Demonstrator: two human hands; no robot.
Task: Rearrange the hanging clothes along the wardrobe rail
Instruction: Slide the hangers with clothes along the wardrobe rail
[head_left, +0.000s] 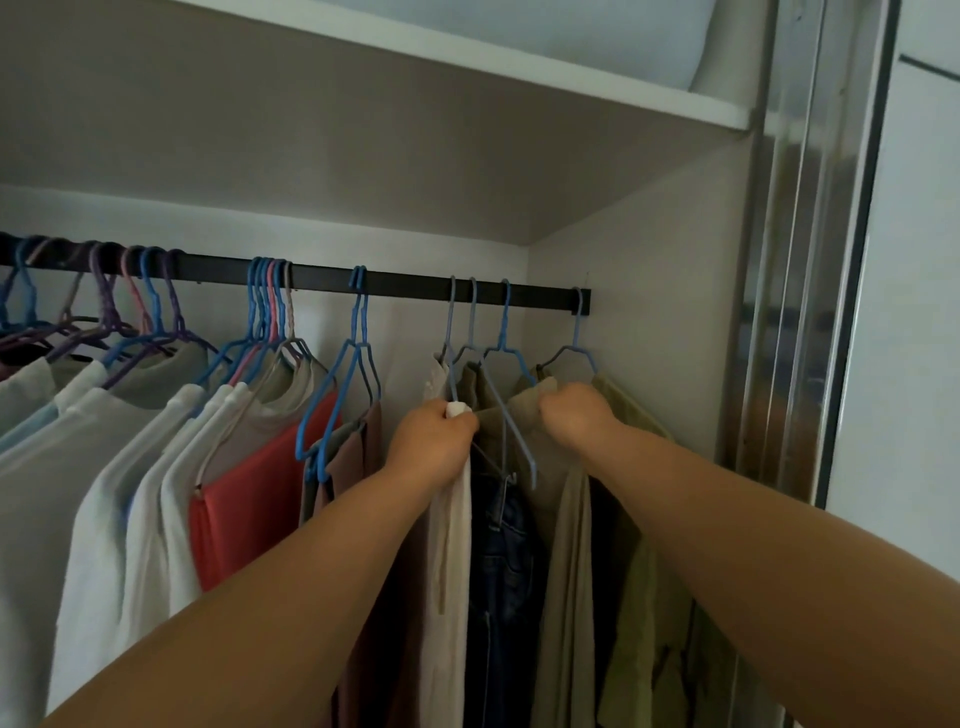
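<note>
Both hands (434, 434) apparently on garments (524, 415)

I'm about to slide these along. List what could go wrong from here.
The left hand grips the cream garment, not its hanger; pulling may drag it off. The hangers near the right hand overlap and could snag. The olive shirt sits at the rail end, against the wall.

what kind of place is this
Most likely the inside of a built-in wardrobe in a home. A dark rail carries many hangers with shirts and trousers, a shelf runs above, and a sliding door frame stands at the right.
</note>
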